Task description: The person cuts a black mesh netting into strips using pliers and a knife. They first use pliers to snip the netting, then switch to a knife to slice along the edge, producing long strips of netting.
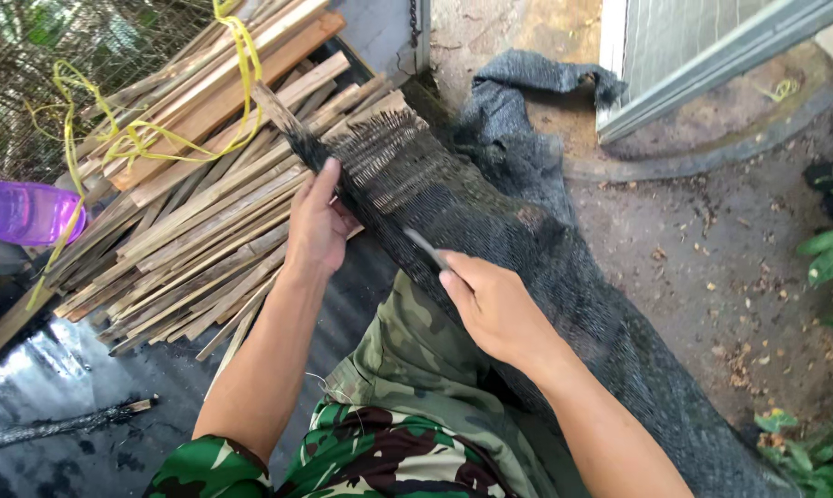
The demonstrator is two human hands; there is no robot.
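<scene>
I'm partway through cutting the black shade net (490,231), I judge. My left hand (317,226) is clamped on its frayed edge where it wraps a wooden slat (273,109); my right hand (495,309) grips a thin blade (426,249) laid on the mesh between my hands. Next calls for keeping the net taut. The blade's handle is hidden in my fist, and the net's far end is cut off.

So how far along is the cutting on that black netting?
Early, it seems. The frayed end of the black netting looks already cut. The left hand pins that end against the wooden slats; the right hand works a thin blade into it. The long strip toward the lower right looks untouched.
</scene>
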